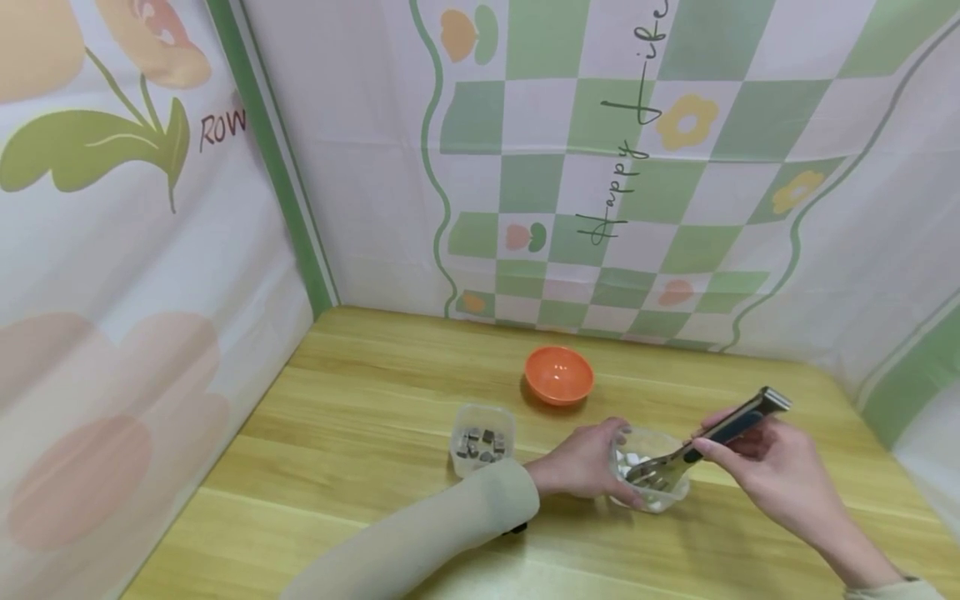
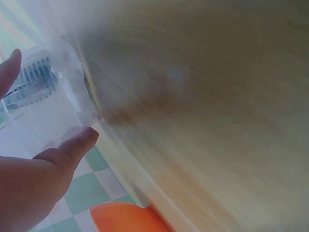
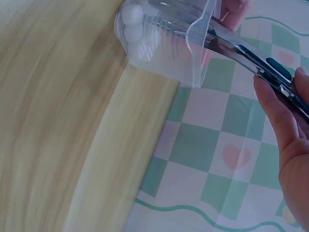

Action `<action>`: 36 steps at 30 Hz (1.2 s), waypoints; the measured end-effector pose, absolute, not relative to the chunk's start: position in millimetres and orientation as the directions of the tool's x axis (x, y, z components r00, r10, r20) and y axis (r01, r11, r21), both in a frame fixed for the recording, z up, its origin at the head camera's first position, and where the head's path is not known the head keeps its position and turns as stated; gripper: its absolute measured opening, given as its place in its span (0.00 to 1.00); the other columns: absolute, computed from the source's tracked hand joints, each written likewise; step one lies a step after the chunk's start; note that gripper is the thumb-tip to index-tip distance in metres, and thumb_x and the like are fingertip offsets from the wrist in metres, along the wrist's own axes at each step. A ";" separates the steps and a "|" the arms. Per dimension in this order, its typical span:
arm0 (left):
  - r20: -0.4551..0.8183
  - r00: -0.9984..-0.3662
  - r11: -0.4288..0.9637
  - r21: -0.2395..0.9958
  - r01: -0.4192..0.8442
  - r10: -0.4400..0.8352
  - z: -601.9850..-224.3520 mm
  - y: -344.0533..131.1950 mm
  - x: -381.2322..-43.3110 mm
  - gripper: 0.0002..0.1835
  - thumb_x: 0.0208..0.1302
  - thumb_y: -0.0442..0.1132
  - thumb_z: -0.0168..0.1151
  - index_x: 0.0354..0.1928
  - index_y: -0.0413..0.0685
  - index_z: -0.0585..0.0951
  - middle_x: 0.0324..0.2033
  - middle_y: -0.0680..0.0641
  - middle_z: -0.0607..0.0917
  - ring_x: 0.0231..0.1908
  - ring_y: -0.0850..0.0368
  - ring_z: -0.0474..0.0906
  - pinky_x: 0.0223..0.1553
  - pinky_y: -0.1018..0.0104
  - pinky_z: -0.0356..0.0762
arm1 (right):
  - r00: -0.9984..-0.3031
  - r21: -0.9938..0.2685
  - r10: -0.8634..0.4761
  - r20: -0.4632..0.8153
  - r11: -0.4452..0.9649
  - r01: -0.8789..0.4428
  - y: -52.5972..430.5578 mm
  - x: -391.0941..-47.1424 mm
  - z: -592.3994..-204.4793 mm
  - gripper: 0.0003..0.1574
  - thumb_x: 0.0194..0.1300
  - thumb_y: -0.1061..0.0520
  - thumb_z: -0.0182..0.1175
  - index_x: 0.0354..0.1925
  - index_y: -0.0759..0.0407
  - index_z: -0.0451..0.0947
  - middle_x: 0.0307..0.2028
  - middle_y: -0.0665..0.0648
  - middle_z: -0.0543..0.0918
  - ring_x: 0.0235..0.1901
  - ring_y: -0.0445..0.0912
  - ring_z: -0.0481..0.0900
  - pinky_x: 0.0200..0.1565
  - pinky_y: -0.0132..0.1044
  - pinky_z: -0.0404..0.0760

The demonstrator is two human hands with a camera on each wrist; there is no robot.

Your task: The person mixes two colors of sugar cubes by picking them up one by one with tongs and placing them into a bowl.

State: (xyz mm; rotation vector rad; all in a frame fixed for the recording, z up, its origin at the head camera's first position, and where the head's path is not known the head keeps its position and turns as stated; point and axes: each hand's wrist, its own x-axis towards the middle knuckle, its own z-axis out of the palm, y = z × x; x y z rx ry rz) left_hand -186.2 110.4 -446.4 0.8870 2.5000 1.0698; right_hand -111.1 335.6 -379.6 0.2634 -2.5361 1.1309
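Observation:
My right hand (image 1: 787, 475) holds a pair of metal tongs (image 1: 738, 421) with dark grip panels. Their slotted ends reach down into a clear plastic container (image 1: 667, 500). Small white pieces (image 3: 133, 24) with rounded edges lie in that container; whether one is between the tong ends I cannot tell. From the left side my left hand (image 1: 581, 462) grips the container, thumb and fingers on opposite walls. In the left wrist view, the fingers (image 2: 79, 145) touch the clear wall, and the slotted metal shows through it.
An orange bowl (image 1: 558, 377) stands behind the hands, nearer the back edge. A second clear container (image 1: 483, 412) with several small dark metallic pieces sits left, close to my left forearm. Patterned cloth (image 1: 382, 167) hangs around the wooden table (image 1: 360, 375).

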 end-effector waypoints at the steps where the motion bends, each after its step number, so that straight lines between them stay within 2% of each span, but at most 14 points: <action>1: -0.018 -0.774 0.537 0.730 0.423 0.633 -446.5 110.5 -186.3 0.54 0.40 0.48 0.91 0.72 0.53 0.72 0.60 0.55 0.83 0.51 0.67 0.79 0.53 0.75 0.76 | -0.920 -0.685 -0.026 0.390 0.660 -0.309 335.6 -110.5 -378.5 0.14 0.60 0.71 0.74 0.45 0.68 0.84 0.33 0.48 0.90 0.32 0.34 0.87 0.33 0.23 0.84; 5: -0.025 -0.783 0.533 0.745 0.400 0.622 -447.6 110.9 -186.8 0.54 0.39 0.48 0.92 0.71 0.54 0.72 0.60 0.56 0.83 0.52 0.67 0.79 0.55 0.76 0.75 | -0.911 -0.671 -0.030 0.411 0.667 -0.324 336.3 -108.7 -372.3 0.13 0.62 0.70 0.74 0.45 0.68 0.83 0.33 0.46 0.90 0.31 0.35 0.88 0.33 0.24 0.84; 10: -0.009 -0.787 0.538 0.735 0.413 0.616 -448.9 110.4 -187.4 0.54 0.39 0.49 0.92 0.71 0.53 0.73 0.58 0.56 0.84 0.52 0.68 0.79 0.55 0.76 0.75 | -0.897 -0.658 -0.041 0.440 0.664 -0.353 336.5 -108.8 -362.3 0.12 0.62 0.71 0.73 0.44 0.68 0.83 0.33 0.47 0.90 0.30 0.37 0.88 0.32 0.25 0.85; 21: 0.006 -0.797 0.523 0.752 0.401 0.603 -452.8 111.1 -188.7 0.53 0.37 0.49 0.93 0.69 0.54 0.75 0.55 0.59 0.84 0.50 0.70 0.78 0.54 0.77 0.74 | -0.893 -0.698 -0.013 0.450 0.619 -0.361 339.5 -109.7 -343.8 0.14 0.60 0.76 0.72 0.45 0.74 0.82 0.34 0.48 0.91 0.31 0.38 0.89 0.35 0.25 0.86; 29: 0.022 -0.798 0.512 0.757 0.407 0.602 -453.4 109.7 -188.4 0.52 0.36 0.49 0.93 0.68 0.54 0.76 0.55 0.59 0.84 0.50 0.70 0.77 0.54 0.78 0.74 | -0.865 -0.662 0.031 0.501 0.657 -0.360 339.1 -109.6 -327.1 0.15 0.58 0.76 0.74 0.44 0.71 0.85 0.33 0.42 0.90 0.30 0.33 0.88 0.34 0.21 0.84; 36: 0.032 -0.796 0.495 0.768 0.406 0.604 -453.6 108.6 -189.2 0.53 0.36 0.48 0.93 0.69 0.52 0.76 0.56 0.58 0.84 0.51 0.70 0.77 0.56 0.77 0.73 | -0.851 -0.611 0.046 0.523 0.717 -0.336 333.5 -115.5 -309.2 0.16 0.59 0.71 0.76 0.45 0.66 0.86 0.33 0.35 0.88 0.29 0.29 0.85 0.33 0.18 0.81</action>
